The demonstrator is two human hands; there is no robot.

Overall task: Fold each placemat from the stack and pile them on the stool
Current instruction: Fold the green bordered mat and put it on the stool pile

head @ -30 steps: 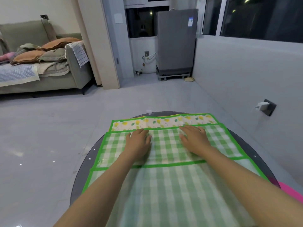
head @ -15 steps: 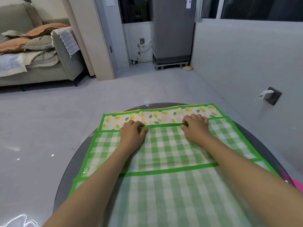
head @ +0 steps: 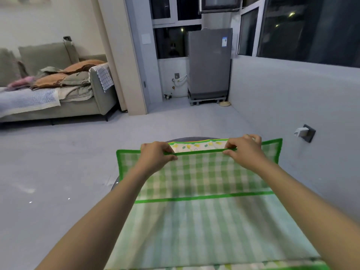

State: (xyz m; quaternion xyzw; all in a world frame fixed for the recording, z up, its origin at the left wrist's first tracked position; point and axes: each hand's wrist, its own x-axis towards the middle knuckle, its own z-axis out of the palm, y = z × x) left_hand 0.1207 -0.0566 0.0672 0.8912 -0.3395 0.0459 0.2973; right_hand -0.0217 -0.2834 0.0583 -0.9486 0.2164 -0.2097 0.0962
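both hands pinch the far green-bound edge of the checked placemat [head: 198, 172] and hold it raised off the pile — the left hand [head: 155, 155] toward the left part of that edge, the right hand [head: 244, 149] toward the right, thumbs on the near side and fingers curled over the edge. beyond the lifted edge shows a lemon-print placemat [head: 196, 146] lying on the round dark table [head: 191, 138] (only slivers of its rim show). the mat's near part is blurred. a sofa [head: 58, 90] stands far left and a grey appliance [head: 209, 63] stands by the window.
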